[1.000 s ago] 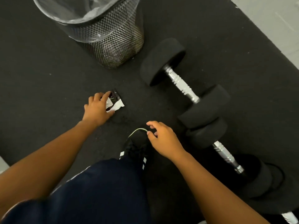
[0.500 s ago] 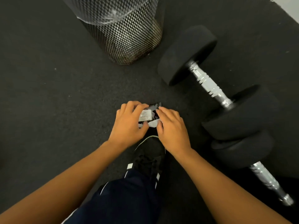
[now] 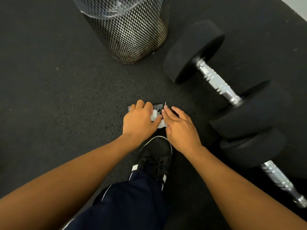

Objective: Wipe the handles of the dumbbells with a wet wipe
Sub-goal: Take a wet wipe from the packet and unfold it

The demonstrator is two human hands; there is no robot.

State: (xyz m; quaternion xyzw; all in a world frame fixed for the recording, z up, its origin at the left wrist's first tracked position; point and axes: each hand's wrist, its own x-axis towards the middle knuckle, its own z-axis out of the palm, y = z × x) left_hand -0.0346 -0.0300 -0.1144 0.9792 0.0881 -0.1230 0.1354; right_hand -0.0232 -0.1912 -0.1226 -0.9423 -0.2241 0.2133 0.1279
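Floor [image 3: 66, 80], wipe packet [image 3: 158, 107] under both hands' grip

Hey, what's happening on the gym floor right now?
A person crouches over a small black wet wipe packet lying on the dark floor mat. The left hand holds the packet while the right hand works at its white flap. No wipe is out yet. Two dumbbells lie untouched to the right, the near dumbbell handle and far dumbbell handle bare. A mesh bin stands beyond.
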